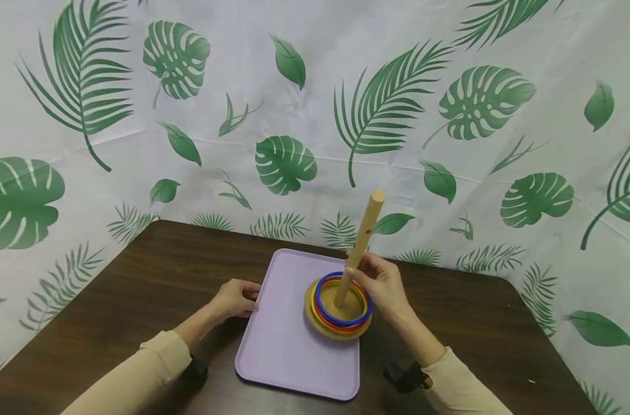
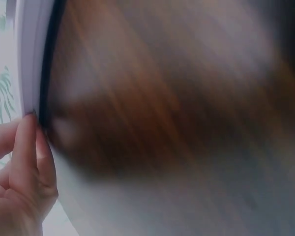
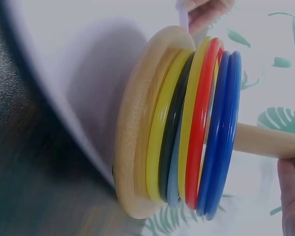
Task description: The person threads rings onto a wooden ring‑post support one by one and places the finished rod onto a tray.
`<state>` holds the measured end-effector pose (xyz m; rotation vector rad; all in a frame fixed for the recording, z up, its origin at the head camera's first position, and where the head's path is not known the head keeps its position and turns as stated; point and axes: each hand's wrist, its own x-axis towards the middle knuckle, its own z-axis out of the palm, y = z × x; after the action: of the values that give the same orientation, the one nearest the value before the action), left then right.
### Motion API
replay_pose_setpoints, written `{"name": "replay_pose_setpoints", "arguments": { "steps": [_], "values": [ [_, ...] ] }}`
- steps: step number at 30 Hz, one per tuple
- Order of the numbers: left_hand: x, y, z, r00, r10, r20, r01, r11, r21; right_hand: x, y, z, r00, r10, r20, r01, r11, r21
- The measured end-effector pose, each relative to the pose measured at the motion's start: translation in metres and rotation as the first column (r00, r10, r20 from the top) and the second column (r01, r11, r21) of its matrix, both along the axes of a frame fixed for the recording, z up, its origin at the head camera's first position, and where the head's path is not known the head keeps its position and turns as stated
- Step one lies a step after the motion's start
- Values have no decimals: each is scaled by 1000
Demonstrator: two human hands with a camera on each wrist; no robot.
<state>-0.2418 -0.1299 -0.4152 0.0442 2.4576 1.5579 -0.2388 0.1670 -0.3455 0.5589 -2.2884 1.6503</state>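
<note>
My right hand grips the upright wooden post of a ring toss stand, which leans to the right. Around the post, blue, red, yellow and darker rings lie stacked on the round wooden base. The base is over the right part of a pale purple tray and reaches past its right edge; whether it touches the tray I cannot tell. With thumb and fingers my left hand pinches the tray's left rim, seen close in the left wrist view as a pale rim.
The tray lies on a dark brown wooden table. Behind the table hangs a white cloth printed with green leaves. A small pale scrap lies near the table's right side.
</note>
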Motion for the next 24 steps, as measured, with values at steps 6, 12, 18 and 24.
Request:
{"name": "replay_pose_setpoints", "arguments": {
  "steps": [6, 12, 18, 24],
  "values": [
    [3, 30, -2, 1000, 27, 5, -27, 999, 38, 1, 3, -6, 1000, -2, 2, 2, 1000, 20],
    [10, 49, -2, 999, 45, 0, -45, 998, 47, 3, 8, -10, 999, 4, 34, -5, 999, 33],
    [18, 61, -4, 999, 39, -5, -38, 998, 50, 7, 12, -14, 999, 5, 44, -8, 998, 62],
    [24, 68, -5, 999, 52, -4, -52, 997, 56, 10, 15, -18, 999, 9, 40, -12, 998, 68]
  ]
}}
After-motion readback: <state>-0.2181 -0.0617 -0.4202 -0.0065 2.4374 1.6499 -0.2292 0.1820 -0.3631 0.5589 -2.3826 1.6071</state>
